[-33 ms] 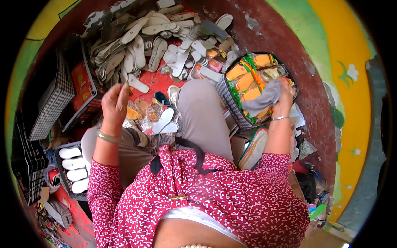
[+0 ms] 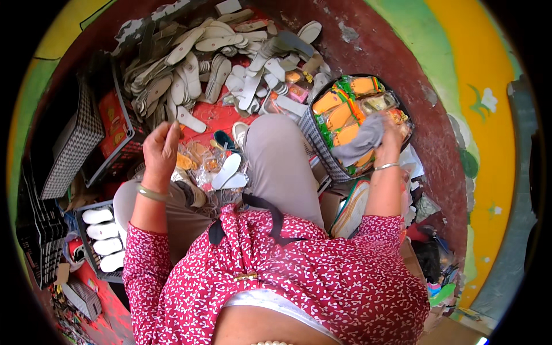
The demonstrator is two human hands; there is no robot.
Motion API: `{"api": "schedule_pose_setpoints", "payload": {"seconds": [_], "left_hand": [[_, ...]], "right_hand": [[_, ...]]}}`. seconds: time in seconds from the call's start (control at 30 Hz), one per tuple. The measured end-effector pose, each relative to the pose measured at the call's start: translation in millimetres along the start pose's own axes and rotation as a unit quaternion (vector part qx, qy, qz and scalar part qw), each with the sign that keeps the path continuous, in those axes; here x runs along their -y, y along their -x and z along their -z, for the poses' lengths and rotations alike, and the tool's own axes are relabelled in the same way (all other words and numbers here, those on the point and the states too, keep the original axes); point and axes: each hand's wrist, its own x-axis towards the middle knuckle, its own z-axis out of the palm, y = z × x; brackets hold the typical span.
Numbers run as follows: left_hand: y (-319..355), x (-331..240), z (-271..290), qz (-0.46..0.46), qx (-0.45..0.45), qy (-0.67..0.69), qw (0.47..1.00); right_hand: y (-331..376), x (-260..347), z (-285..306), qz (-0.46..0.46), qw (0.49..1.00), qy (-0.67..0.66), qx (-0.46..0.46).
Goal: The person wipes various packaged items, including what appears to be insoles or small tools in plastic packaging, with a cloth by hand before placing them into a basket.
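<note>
My right hand is closed round a crumpled grey cloth, held over a checked box on the right. Inside that box lie several orange slippers with green and clear wrapping. On the left, my left hand is raised above my knee, fingers curled and thumb pressed to them; anything between them is too small to make out. Between my legs, a pale insole rests on a heap of clear plastic wrap and small orange pieces.
A big pile of pale insoles spreads over red sheeting at the far side. Stacked checked boxes stand at the left, with a tray of white shoes nearer me. A striped shoe leans by my right thigh.
My left hand has dropped a little. My right hand and the grey cloth have shifted slightly nearer and to the left.
</note>
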Motion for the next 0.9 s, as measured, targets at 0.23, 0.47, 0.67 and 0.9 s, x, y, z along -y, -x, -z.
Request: {"api": "schedule_pose_setpoints", "payload": {"seconds": [0.23, 0.47, 0.67, 0.9], "left_hand": [[5, -12, -6, -0.012, 0.022, -0.048, 0.999], [-2, -27, -6, -0.121, 0.040, -0.155, 0.980], [5, -42, -5, -0.153, 0.061, -0.184, 0.969], [7, -56, -2, -0.168, 0.103, -0.200, 0.960]], "right_hand": [[-24, -49, 36, 0.050, 0.880, 0.466, 0.074], [-38, -47, -26, 0.267, 0.735, 0.616, 0.097], [-40, -62, -160, 0.245, 0.740, 0.587, 0.219], [-122, -171, -252, 0.088, 0.726, 0.648, 0.212]]}}
